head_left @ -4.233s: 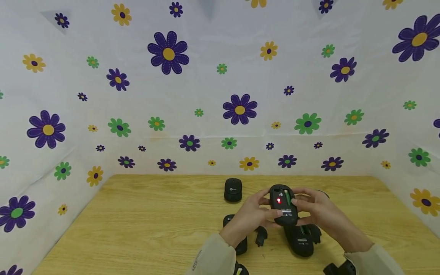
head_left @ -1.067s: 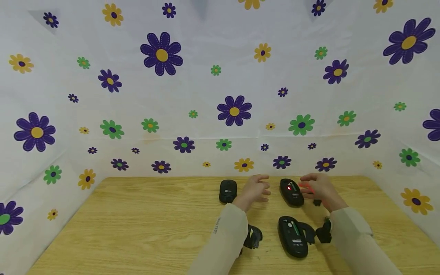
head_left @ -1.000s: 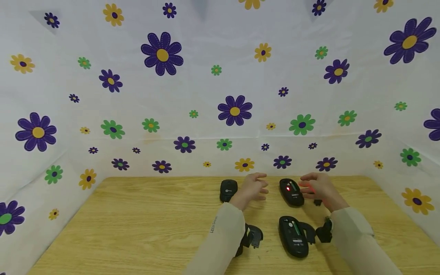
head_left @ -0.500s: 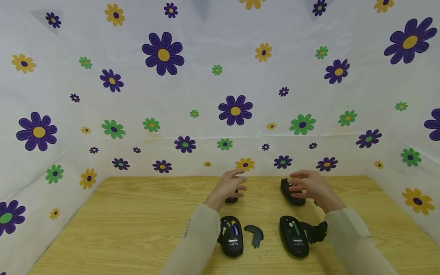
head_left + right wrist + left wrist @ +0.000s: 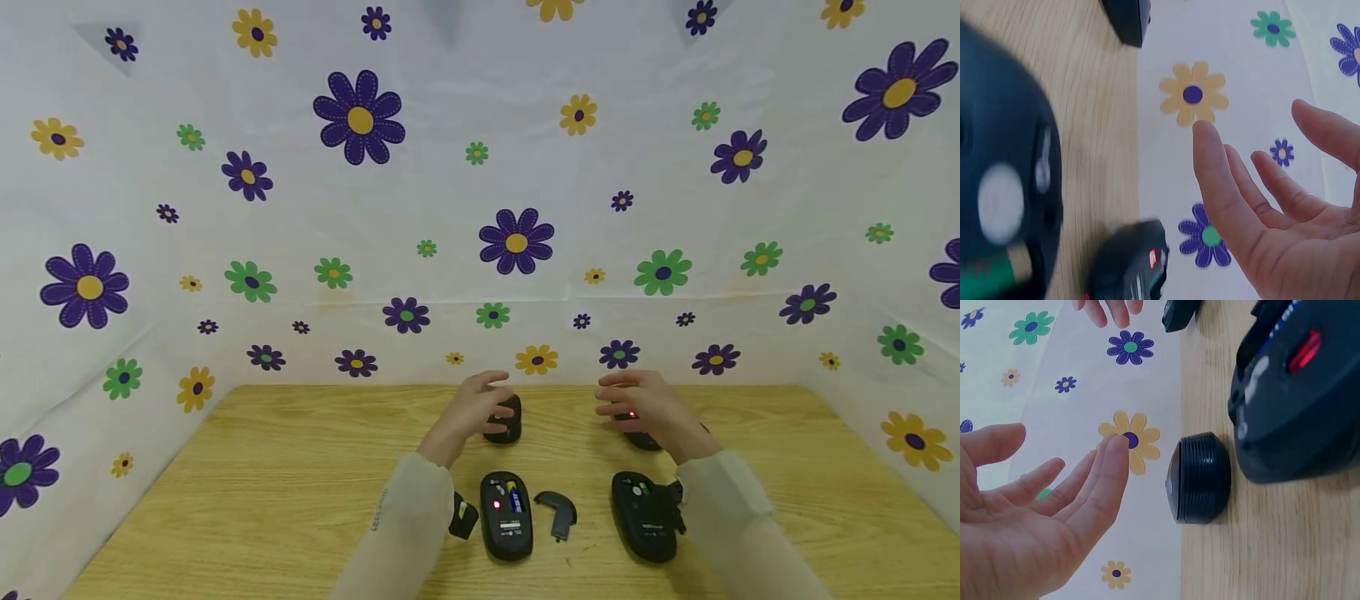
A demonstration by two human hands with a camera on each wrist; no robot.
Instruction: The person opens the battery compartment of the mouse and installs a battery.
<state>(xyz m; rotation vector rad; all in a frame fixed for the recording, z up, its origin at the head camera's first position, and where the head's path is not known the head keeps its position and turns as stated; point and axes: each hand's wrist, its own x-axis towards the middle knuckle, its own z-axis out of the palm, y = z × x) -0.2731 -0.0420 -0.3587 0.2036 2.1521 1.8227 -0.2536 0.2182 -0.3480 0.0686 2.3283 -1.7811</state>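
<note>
My left hand (image 5: pixel 468 408) hovers, fingers apart and relaxed, before a computer mouse (image 5: pixel 513 429) standing right side up at the back. Nothing is in its grasp in the left wrist view. My right hand (image 5: pixel 647 407), also holding nothing, hangs over an upturned mouse (image 5: pixel 642 439) with a red light, partly covering it. Nearer lies another upturned mouse (image 5: pixel 507 533), its red light lit and a blue battery (image 5: pixel 514 497) in its open compartment. A loose battery cover (image 5: pixel 558 512) is beside it. To the right, an upturned mouse (image 5: pixel 643 533) lies partly behind a black wrist device.
The wooden table (image 5: pixel 300 483) reaches back to a white flowered cloth (image 5: pixel 420 192), which also rises on both sides. Black devices (image 5: pixel 463 517) are strapped at the wrists. My sleeves cover parts of the front.
Earlier both hands held a mouse with a green battery; it now lies upturned at the back right. Both hands have since moved left, and the near left mouse has come into view.
</note>
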